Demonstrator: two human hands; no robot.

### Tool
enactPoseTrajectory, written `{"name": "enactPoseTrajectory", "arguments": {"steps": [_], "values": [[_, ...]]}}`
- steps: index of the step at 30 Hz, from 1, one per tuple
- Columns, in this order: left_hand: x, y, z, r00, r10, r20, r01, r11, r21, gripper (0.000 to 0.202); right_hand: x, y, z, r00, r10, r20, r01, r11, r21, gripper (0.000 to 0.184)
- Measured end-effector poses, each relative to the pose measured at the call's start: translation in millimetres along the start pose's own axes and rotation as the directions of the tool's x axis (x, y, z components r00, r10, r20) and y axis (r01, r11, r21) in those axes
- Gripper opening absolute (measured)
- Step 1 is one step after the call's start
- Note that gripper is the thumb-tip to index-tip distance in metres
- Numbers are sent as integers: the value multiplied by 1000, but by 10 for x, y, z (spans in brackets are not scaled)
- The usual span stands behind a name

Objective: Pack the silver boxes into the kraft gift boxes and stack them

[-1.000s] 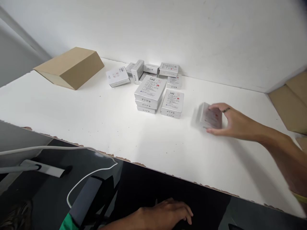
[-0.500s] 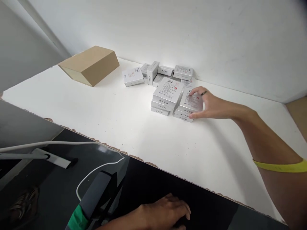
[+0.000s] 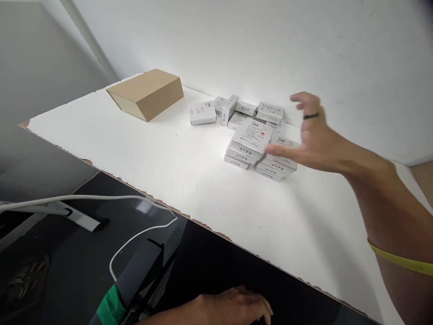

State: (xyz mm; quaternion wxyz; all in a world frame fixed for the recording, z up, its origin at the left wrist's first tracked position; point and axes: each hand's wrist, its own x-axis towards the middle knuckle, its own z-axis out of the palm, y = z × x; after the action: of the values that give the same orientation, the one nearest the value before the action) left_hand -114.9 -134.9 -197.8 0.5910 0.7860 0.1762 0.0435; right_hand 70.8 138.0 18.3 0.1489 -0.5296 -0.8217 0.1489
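My right hand (image 3: pixel 313 135) hovers over the right stack of silver boxes (image 3: pixel 284 162), thumb and fingers spread wide, holding nothing. Its thumb overlaps the top of that stack in the view. Just left of it, close alongside, stands another stack of silver boxes (image 3: pixel 252 135) with printed tops. Behind the stacks, several more silver boxes lie loosely, among them one on edge (image 3: pixel 229 110) and a flat one (image 3: pixel 203 113) on the left. My left hand (image 3: pixel 233 307) lies palm down on a dark surface below the table, its fingers loosely bent and partly cut off by the frame.
A brown cardboard box (image 3: pixel 149 92) lies at the table's far left. The white table (image 3: pixel 162 158) has a chipped front edge and meets a white wall (image 3: pixel 219 45). A white cable (image 3: pixel 142 231) loops below the edge, near a chair armrest with a green band (image 3: pixel 111 303).
My right hand has let go of the right stack, risen and opened wide. The view has shifted, so the table contents appear further right. My left hand stays low in place.
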Motion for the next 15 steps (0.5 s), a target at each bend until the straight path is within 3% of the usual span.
{"name": "enactPoseTrajectory", "arguments": {"steps": [4,11,15], "values": [[21,-88,83,1000,13,-7,-13,1000,23,27,263,-269,171,982,60,180,-54,998,-36,136],[-7,-146,105,999,35,-14,-34,999,20,26,349,-323,220,959,8,284,-12,1000,14,140],[-56,-84,3,999,15,-44,-14,1000,24,26,365,-272,96,979,-83,188,73,996,56,142]]}}
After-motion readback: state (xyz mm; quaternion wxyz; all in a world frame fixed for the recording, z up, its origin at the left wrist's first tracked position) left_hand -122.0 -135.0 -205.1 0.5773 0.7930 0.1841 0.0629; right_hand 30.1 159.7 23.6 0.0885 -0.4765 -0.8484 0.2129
